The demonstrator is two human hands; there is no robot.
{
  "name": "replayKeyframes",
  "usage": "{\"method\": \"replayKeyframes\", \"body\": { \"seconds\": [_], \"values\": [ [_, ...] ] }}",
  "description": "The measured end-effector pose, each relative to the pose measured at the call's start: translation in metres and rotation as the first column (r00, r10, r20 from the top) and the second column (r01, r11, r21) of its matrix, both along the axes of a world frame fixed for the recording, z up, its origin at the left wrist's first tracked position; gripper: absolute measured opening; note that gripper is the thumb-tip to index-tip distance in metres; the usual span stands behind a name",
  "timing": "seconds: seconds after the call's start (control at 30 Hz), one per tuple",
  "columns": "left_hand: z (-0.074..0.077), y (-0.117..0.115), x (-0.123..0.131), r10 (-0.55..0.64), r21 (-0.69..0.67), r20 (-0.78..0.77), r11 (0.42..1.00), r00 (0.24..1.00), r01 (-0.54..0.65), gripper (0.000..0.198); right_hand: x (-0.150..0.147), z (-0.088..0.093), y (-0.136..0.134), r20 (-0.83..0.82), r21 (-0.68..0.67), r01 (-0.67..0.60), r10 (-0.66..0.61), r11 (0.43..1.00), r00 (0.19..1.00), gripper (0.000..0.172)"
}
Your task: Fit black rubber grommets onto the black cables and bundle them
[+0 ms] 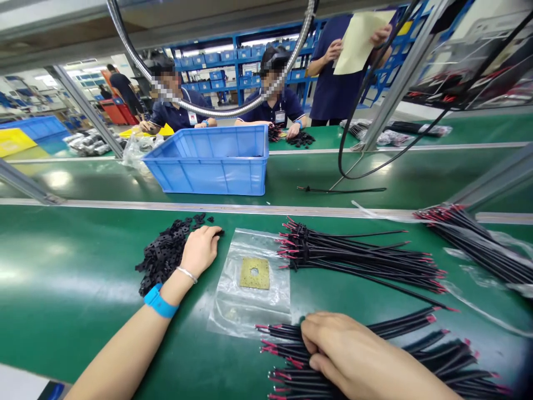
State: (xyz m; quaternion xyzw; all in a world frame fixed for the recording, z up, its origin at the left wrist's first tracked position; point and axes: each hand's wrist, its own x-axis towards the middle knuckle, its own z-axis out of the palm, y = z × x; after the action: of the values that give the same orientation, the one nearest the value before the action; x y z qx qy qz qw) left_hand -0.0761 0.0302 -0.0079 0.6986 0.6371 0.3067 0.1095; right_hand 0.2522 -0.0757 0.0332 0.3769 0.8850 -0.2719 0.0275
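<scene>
My left hand (202,249) is closed at the right edge of a pile of small black plastic parts (160,255). Its fingertips pinch one small black plastic part (220,233). Lower right, my right hand (333,344) has its fingers curled over black cables (449,361) with red wire ends, seemingly gripping one; its fingertips are partly hidden. Between the hands lies a clear plastic bag (229,319) with a yellowish square plate (260,281) on or in it; the plate has a round hole. Above my right hand rests another bundle of black cables (353,255), with black parts near its left ends.
A blue bin (214,175) stands beyond the metal rail (250,209). More cables in plastic (470,239) lie at the right by a frame post. A black cord (341,150) and a metal hose (216,113) hang ahead. Co-workers sit and stand across the bench.
</scene>
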Motion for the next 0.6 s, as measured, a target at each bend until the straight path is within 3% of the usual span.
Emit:
{"method": "replayKeyframes", "body": {
  "seconds": [0.1, 0.17, 0.2, 0.27, 0.3, 0.33, 0.4, 0.6],
  "values": [
    [0.006, -0.009, 0.007, -0.001, -0.021, 0.157, 1.000, 0.988, 0.004, 0.029, 0.001, 0.004, -0.003, 0.000, -0.016, -0.026, 0.026, 1.000, 1.000, 0.013],
    [0.013, -0.018, 0.015, -0.004, -0.111, 0.446, 0.992, 0.895, 0.060, 0.029, 0.003, 0.009, -0.003, -0.016, -0.036, -0.028, 0.027, 0.999, 1.000, 0.012],
    [0.017, -0.022, 0.019, 0.025, -0.173, 0.636, 0.979, 0.771, 0.110, 0.028, 0.005, 0.012, -0.002, -0.040, -0.052, -0.024, 0.022, 0.998, 0.999, 0.011],
    [0.024, -0.030, 0.028, 0.156, -0.271, 0.900, 0.931, 0.407, 0.243, 0.025, 0.008, 0.019, -0.001, -0.137, -0.081, -0.005, -0.006, 0.997, 0.991, 0.008],
    [0.027, -0.033, 0.032, 0.220, -0.295, 0.941, 0.906, 0.258, 0.303, 0.023, 0.010, 0.021, 0.000, -0.202, -0.087, 0.016, -0.033, 0.996, 0.979, 0.007],
    [0.029, -0.036, 0.036, 0.258, -0.308, 0.948, 0.888, 0.184, 0.342, 0.022, 0.012, 0.023, 0.001, -0.268, -0.086, 0.043, -0.064, 0.995, 0.961, 0.007],
    [0.031, -0.039, 0.041, 0.283, -0.320, 0.947, 0.870, 0.151, 0.376, 0.022, 0.016, 0.025, 0.002, -0.372, -0.068, 0.110, -0.128, 0.992, 0.919, 0.008],
    [0.024, -0.036, 0.041, 0.263, -0.317, 0.943, 0.899, 0.206, 0.303, 0.026, 0.019, 0.022, 0.009, -0.506, -0.069, 0.241, -0.242, 0.968, 0.828, 0.018]
  ]
}}
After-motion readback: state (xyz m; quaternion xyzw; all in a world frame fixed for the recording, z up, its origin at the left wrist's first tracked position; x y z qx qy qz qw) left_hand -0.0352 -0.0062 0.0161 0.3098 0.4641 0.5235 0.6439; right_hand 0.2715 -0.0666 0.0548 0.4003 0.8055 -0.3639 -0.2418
